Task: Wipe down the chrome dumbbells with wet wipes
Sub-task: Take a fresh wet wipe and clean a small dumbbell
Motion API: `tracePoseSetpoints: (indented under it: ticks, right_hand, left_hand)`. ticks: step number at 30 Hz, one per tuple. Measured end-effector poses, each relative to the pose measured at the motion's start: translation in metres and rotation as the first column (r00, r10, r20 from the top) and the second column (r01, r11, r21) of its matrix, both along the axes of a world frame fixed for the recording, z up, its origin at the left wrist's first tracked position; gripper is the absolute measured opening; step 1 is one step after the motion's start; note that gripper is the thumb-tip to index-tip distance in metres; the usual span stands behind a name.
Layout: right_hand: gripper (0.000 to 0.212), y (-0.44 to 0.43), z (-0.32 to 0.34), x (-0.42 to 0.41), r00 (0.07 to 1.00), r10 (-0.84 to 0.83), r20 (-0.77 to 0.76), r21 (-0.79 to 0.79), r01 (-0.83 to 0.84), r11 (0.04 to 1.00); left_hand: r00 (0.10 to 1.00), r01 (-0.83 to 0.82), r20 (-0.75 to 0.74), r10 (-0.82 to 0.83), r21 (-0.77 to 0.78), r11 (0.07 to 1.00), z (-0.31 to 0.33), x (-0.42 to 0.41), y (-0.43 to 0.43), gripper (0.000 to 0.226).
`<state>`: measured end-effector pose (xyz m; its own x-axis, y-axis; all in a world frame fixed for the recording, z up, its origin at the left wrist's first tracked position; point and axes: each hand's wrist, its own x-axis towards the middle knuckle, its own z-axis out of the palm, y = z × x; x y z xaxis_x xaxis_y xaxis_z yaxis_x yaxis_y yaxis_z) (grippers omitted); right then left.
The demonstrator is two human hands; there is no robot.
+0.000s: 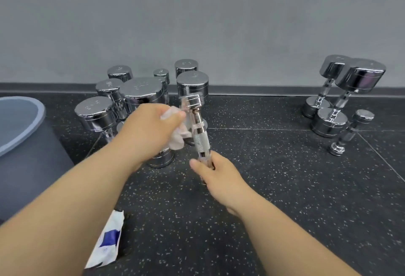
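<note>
Far to the left of the left hand lies the edge of a blue-grey mat; under the left forearm, on the speckled floor, sits a white and blue wipe packet; just behind the left hand stands a cluster of upright dumbbells, close-packed near the wall. The left hand is closed round a crumpled wet wipe, pressing it at the neck below the upper head of a small dumbbell; that dumbbell is lifted off the floor and tilted, between the two hands; the right hand grips its lower end, fingers curled round it, the lower head hidden. Well to the right of the right hand stand three more dumbbells, apart from the cluster. By my reading the wiping is midway on this one piece; the group at right may be finished work and the cluster still waiting, though no surface shows plainly which is cleaned.
</note>
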<state>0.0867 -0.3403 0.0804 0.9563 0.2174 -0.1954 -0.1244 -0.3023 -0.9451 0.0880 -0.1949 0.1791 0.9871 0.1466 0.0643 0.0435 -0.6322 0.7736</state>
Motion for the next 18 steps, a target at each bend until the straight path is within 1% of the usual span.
tracePoseSetpoints:
  ticks: [2, 3, 6, 8, 10, 12, 13, 14, 16, 17, 18]
  right_hand:
    - [0.025, 0.001, -0.016, 0.025, 0.999, -0.035, 0.000, -0.004, 0.035, 0.999]
    - [0.024, 0.003, -0.022, 0.035, 0.999, -0.048, -0.019, 0.024, 0.049, 0.999]
    - [0.019, 0.016, -0.042, 0.066, 0.990, -0.067, -0.120, 0.190, 0.089, 0.978]
    - [0.011, 0.025, -0.055, 0.084, 0.989, -0.069, -0.134, 0.267, 0.103, 0.958]
    - [0.017, 0.031, -0.068, 0.099, 0.992, -0.064, -0.111, 0.287, 0.094, 0.953]
    - [0.023, 0.036, -0.084, 0.115, 0.996, -0.060, -0.062, 0.257, 0.074, 0.964]
    - [0.023, 0.037, -0.090, 0.121, 0.998, -0.058, -0.029, 0.232, 0.063, 0.971]
    - [0.025, 0.039, -0.095, 0.126, 0.998, -0.060, -0.003, 0.215, 0.059, 0.975]
    - [0.033, 0.045, -0.105, 0.134, 0.998, -0.049, 0.047, 0.238, 0.037, 0.971]
    - [0.037, 0.049, -0.109, 0.138, 0.997, -0.041, 0.068, 0.246, 0.023, 0.969]
    - [0.039, 0.053, -0.113, 0.140, 0.996, -0.037, 0.085, 0.238, 0.016, 0.971]
  left_hand:
    - [0.998, -0.058, 0.015, 0.057, 0.033, 0.998, -0.005, 0.018, 0.007, 0.031]
    - [0.997, -0.073, 0.023, 0.072, 0.044, 0.996, -0.009, 0.023, 0.008, 0.031]
    - [0.996, -0.081, 0.044, 0.080, 0.010, 0.997, -0.034, 0.040, 0.013, 0.030]
    - [0.998, -0.063, 0.007, 0.064, -0.031, 0.998, -0.057, 0.050, 0.016, 0.030]
    - [0.997, -0.061, -0.054, 0.056, -0.098, 0.993, -0.078, 0.056, 0.016, 0.030]
    - [0.991, -0.078, -0.118, 0.054, -0.212, 0.974, -0.099, 0.064, 0.014, 0.024]
    - [0.990, -0.095, -0.127, 0.063, -0.262, 0.960, -0.106, 0.069, 0.013, 0.022]
    - [0.990, -0.108, -0.117, 0.078, -0.279, 0.954, -0.111, 0.074, 0.010, 0.021]
    - [0.993, -0.108, -0.064, 0.094, -0.252, 0.962, -0.119, 0.086, 0.008, 0.024]
    - [0.994, -0.111, -0.053, 0.100, -0.268, 0.957, -0.122, 0.093, 0.007, 0.026]
    - [0.993, -0.116, -0.051, 0.105, -0.316, 0.942, -0.123, 0.099, 0.004, 0.030]
